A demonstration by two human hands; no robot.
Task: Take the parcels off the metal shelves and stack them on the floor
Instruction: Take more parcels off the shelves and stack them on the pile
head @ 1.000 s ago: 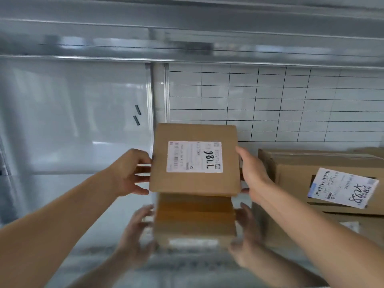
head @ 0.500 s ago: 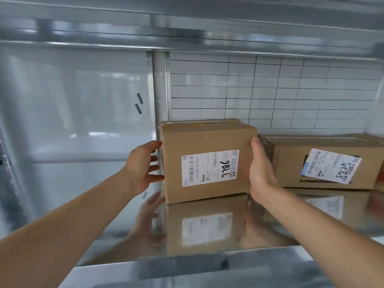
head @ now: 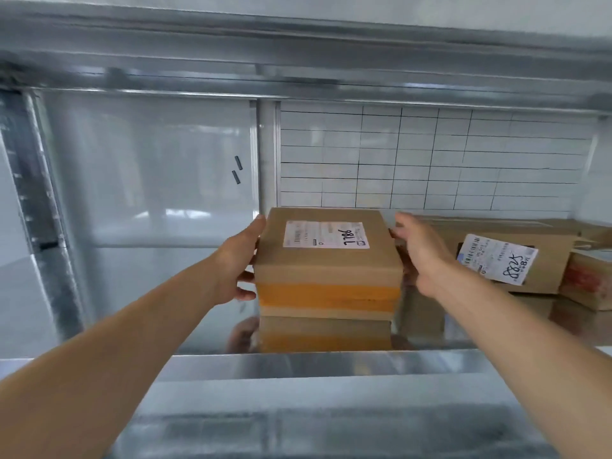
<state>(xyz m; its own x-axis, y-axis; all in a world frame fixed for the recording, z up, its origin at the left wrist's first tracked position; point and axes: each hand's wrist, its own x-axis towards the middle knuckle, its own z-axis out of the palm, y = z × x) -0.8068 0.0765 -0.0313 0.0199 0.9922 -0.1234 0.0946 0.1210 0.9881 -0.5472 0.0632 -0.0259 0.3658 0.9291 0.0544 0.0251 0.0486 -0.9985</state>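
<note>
Straight ahead, at arm's reach, a brown cardboard parcel sits on a shiny metal shelf, set back from the shelf's near edge. Its white label faces up, and an orange tape band runs along its near side. The parcel lies directly between the two hands and looks wider from left to right than it is tall, so the hands meet it on its two short ends.

The left hand grips the parcel's left side, with the thumb laid along the far upper edge and the fingers curled in against the lower near corner. The right hand is just beside the right side, fingers spread and loose; motion blur hides whether they touch the cardboard. The left hand looks the better seated, so the lift likely waits on the right one closing in.

Counted: two hands and three parcels. The second parcel stands further right, and the third parcel is cut off at the right edge. A white tiled wall is behind.
</note>
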